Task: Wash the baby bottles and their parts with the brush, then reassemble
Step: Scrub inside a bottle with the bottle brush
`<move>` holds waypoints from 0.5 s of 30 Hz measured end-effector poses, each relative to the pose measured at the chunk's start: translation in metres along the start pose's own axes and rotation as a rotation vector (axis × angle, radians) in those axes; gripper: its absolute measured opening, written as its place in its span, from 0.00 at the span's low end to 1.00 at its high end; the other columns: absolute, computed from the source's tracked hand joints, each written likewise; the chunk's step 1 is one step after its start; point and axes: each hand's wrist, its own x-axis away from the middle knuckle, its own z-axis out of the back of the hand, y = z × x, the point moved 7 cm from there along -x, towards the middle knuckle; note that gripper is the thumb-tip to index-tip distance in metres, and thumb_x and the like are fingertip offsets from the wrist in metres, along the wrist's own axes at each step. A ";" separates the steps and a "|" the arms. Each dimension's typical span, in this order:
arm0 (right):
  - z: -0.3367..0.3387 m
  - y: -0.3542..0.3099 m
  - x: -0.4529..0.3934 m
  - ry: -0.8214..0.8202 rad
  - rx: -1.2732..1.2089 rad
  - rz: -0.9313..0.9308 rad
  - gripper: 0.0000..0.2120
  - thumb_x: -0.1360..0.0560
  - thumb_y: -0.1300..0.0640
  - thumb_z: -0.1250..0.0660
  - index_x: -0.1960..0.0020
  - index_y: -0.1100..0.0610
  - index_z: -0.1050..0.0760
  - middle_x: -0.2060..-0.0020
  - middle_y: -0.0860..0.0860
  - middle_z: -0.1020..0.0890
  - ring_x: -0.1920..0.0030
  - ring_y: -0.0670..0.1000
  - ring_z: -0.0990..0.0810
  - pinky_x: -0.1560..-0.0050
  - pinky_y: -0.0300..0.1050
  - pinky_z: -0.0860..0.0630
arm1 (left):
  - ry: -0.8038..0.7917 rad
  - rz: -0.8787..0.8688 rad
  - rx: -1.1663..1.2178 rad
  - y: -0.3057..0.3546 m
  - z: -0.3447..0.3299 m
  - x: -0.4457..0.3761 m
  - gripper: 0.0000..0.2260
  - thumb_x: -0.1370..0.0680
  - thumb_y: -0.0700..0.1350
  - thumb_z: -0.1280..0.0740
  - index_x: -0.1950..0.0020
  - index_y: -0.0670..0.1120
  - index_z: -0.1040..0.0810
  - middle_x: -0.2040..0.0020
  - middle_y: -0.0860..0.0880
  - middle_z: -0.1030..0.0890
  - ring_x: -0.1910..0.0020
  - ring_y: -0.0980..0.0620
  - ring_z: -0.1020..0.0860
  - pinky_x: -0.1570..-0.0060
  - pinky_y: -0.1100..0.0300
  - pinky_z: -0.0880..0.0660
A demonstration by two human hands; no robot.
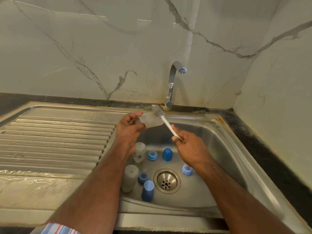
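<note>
Scrubbing one baby bottle above the sink drain.
The left hand [129, 126] grips a clear bottle [150, 119] and the right hand [189, 146] pinches the white bottle brush [166, 123], both beyond the drain [167, 180]; around the drain sit two bottles, two blue caps and three nipple rings.

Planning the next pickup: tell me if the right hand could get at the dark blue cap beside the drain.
Probably not yet: the right hand grips the brush. The cap itself lies uncovered in the sink.
</note>
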 end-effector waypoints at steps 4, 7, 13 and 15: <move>0.011 0.012 -0.003 0.035 -0.030 -0.046 0.22 0.16 0.50 0.41 0.23 0.43 0.36 0.49 0.46 0.22 0.59 0.42 0.25 0.57 0.37 0.29 | -0.065 0.010 -0.028 -0.003 -0.005 -0.001 0.21 0.29 0.26 0.29 0.44 0.47 0.17 0.42 0.47 0.15 0.39 0.47 0.18 0.40 0.48 0.19; 0.007 0.010 -0.001 0.032 -0.083 -0.023 0.22 0.17 0.49 0.40 0.23 0.42 0.35 0.47 0.44 0.21 0.59 0.41 0.26 0.60 0.34 0.30 | -0.084 0.018 -0.025 -0.003 -0.006 0.001 0.22 0.28 0.25 0.31 0.43 0.48 0.18 0.39 0.48 0.17 0.37 0.46 0.20 0.41 0.47 0.19; -0.002 0.011 -0.001 -0.009 -0.058 -0.026 0.22 0.17 0.50 0.39 0.23 0.42 0.36 0.34 0.45 0.23 0.54 0.41 0.24 0.58 0.32 0.31 | -0.081 0.034 -0.008 -0.004 -0.007 0.002 0.21 0.26 0.26 0.31 0.40 0.48 0.20 0.39 0.47 0.18 0.39 0.44 0.19 0.42 0.45 0.18; -0.004 0.010 -0.001 -0.026 -0.039 -0.026 0.23 0.17 0.50 0.39 0.23 0.42 0.36 0.37 0.44 0.23 0.57 0.41 0.24 0.61 0.31 0.31 | -0.053 0.041 0.028 -0.005 -0.005 0.001 0.19 0.25 0.27 0.30 0.42 0.48 0.20 0.39 0.45 0.19 0.40 0.43 0.19 0.42 0.45 0.19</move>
